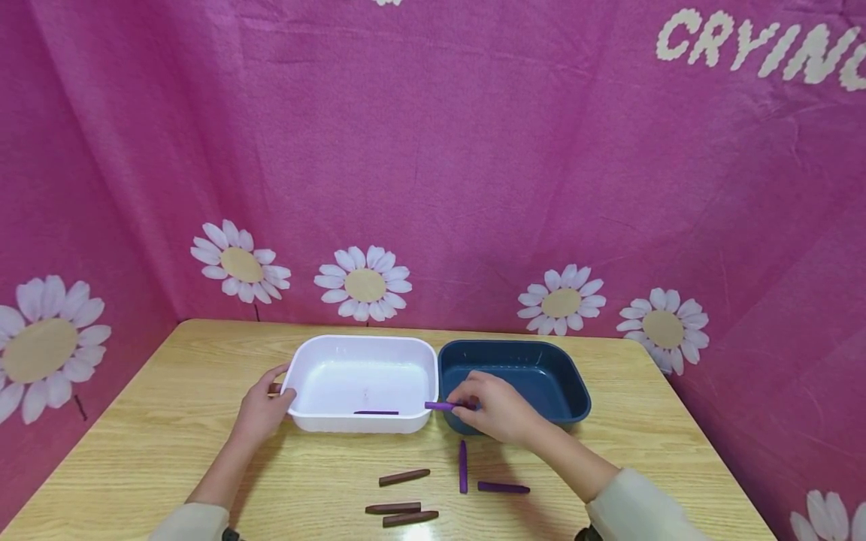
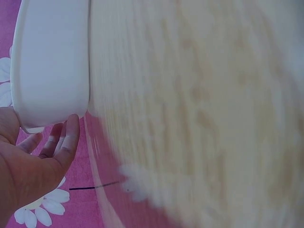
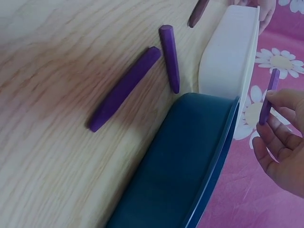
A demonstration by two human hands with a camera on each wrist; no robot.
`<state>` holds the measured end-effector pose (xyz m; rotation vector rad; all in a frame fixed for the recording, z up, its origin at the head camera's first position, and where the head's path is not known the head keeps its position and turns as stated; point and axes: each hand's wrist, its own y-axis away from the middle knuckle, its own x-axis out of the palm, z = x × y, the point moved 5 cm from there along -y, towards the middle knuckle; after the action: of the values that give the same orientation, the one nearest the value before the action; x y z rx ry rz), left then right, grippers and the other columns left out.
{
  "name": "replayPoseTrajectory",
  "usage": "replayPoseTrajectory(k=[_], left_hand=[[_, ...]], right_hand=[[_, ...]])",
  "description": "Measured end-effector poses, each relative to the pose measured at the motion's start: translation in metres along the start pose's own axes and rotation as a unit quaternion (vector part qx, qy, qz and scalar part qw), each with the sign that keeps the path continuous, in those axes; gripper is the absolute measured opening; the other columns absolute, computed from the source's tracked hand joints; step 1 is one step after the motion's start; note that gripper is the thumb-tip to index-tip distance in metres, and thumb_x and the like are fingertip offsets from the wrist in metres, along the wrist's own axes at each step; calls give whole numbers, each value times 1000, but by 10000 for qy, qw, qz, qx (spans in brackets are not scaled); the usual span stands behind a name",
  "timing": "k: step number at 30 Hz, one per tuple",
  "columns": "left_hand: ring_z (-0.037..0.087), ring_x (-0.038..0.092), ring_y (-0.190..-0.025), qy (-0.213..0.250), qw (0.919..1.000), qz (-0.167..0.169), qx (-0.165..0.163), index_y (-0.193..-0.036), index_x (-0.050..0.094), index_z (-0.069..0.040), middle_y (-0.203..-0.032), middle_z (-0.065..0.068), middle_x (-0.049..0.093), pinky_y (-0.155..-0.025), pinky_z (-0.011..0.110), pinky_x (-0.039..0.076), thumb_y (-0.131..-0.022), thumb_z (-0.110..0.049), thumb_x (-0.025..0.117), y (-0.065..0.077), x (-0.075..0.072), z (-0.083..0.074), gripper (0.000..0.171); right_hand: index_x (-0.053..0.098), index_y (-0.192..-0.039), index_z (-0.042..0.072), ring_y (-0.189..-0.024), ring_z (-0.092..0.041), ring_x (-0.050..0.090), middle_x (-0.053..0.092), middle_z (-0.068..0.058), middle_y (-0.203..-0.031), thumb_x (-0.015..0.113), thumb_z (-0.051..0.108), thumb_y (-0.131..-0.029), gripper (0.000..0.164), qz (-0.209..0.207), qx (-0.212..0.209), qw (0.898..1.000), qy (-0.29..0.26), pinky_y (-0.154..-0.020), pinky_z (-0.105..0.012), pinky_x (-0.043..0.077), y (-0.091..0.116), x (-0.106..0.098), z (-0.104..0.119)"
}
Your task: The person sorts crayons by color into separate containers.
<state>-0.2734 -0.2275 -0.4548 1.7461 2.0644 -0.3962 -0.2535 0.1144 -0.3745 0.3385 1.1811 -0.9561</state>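
My right hand [image 1: 499, 409] pinches a purple crayon [image 1: 438, 406] between thumb and fingers. In the head view the crayon's free end overlaps the right rim of the white bin [image 1: 358, 425], and the hand is over the left part of the dark blue bin [image 1: 541, 376]. At the white bin's left side, my left hand [image 1: 264, 409] grips the rim, thumb over the edge and fingers against the outer wall. Another purple crayon [image 1: 376, 412] lies inside the white bin by its front wall. The left wrist view shows the fingers [image 2: 71, 135] at the bin's end.
Two purple crayons, one pointing away [image 1: 463, 467] and one lying sideways [image 1: 504, 488], are on the wooden table [image 1: 304, 488] before the bins. To their left lie three brown crayons [image 1: 404, 477]. A pink cloth [image 1: 433, 150] with daisies hangs behind the table.
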Motion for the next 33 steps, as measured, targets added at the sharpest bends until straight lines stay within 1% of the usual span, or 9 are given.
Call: replayPoseTrajectory(k=[6, 14, 18, 22, 29, 33], left_hand=[[28, 60, -90, 2, 10000, -6, 19, -141, 35, 1, -113, 29, 52, -64, 28, 59, -89, -9, 48, 0, 0, 0, 54], [27, 60, -88, 10, 10000, 40, 3, -141, 34, 1, -112, 29, 52, -63, 28, 58, -90, -10, 48, -1, 0, -1, 54], [27, 59, -89, -21, 10000, 45, 1, -142, 33, 1, -113, 30, 52, -63, 27, 58, -90, -10, 48, -1, 0, 0, 55], [28, 59, -90, -47, 10000, 38, -18, -142, 33, 0, -115, 30, 52, -64, 27, 58, -90, -10, 47, -2, 1, 1, 55], [29, 59, -91, -51, 10000, 45, -35, -142, 32, 0, -115, 30, 52, -65, 28, 59, -90, -10, 47, -1, 1, 1, 55], [29, 59, -91, -45, 10000, 50, -19, -142, 33, 0, -115, 30, 52, -64, 27, 59, -90, -10, 47, -1, 1, 1, 55]], right_hand=[[73, -91, 14, -67, -8, 48, 58, 6, -79, 69, 14, -82, 9, -17, -64, 10000, 18, -57, -15, 40, -8, 3, 3], [73, -92, 11, -66, -4, 44, 58, 3, -77, 70, 13, -81, 12, -1, -144, 9999, 26, -55, -15, 39, -18, 8, 11], [73, -91, 11, -67, -5, 45, 59, 1, -77, 70, 15, -81, 11, 88, -186, 9997, 141, -56, -14, 38, -24, 13, 16], [72, -92, 11, -68, -6, 46, 57, 2, -76, 69, 16, -82, 11, 149, -170, 9995, 204, -58, -16, 40, -29, 19, 19], [73, -92, 11, -73, -10, 53, 60, 1, -79, 68, 16, -83, 12, 177, -126, 9996, 158, -61, -17, 44, -39, 28, 24], [73, -93, 11, -72, -10, 53, 59, 1, -79, 67, 17, -83, 13, 222, -47, 9996, 162, -61, -18, 43, -43, 33, 24]])
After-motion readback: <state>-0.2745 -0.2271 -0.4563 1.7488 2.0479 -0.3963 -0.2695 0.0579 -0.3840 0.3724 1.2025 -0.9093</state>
